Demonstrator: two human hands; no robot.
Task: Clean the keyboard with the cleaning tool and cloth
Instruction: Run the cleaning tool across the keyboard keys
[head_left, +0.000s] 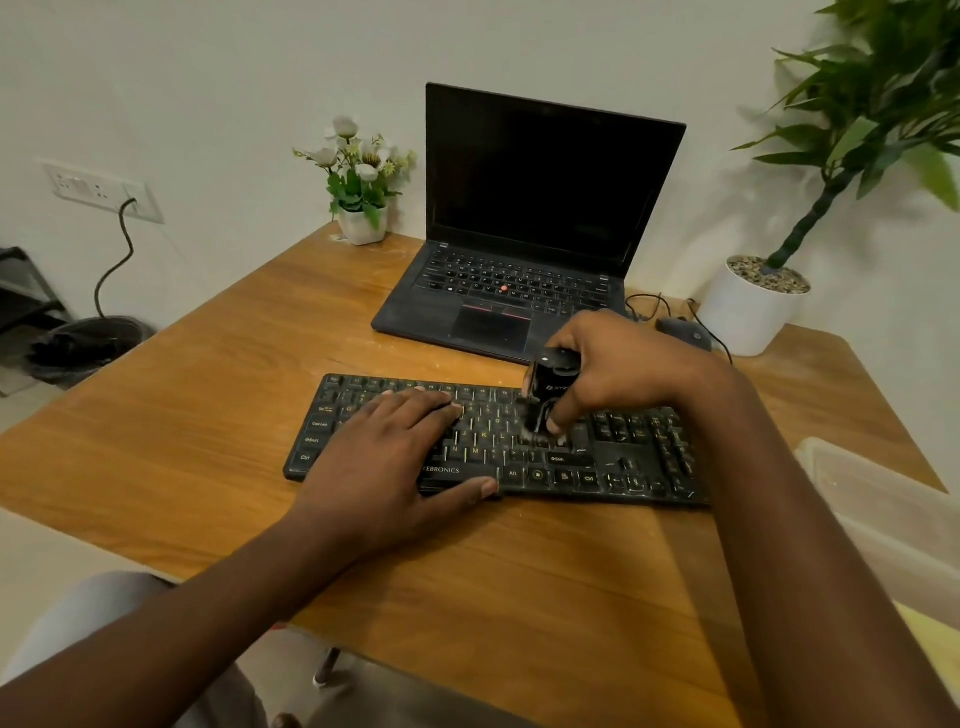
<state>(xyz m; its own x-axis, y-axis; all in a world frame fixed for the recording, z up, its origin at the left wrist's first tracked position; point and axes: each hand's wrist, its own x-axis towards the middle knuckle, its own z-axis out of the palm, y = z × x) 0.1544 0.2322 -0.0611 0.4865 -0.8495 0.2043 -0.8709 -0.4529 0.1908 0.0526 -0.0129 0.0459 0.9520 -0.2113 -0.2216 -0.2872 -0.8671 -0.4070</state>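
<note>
Wooden surface (208, 415) carries the dusty black keyboard (597, 457) at centre. My left hand (395, 457) lies flat, open, on its 9 o'clock half. My right hand (618, 369) has its grip closed around the black cleaning tool (545, 395), bristles on the keys.

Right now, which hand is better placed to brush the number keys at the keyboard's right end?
The right hand: it grips the cleaning tool nearest those keys. The left hand lies flat, steadying the keyboard.

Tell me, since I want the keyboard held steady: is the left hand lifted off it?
No, the left hand lies flat on the keyboard, while the right hand presses the cleaning tool onto the keys.
</note>
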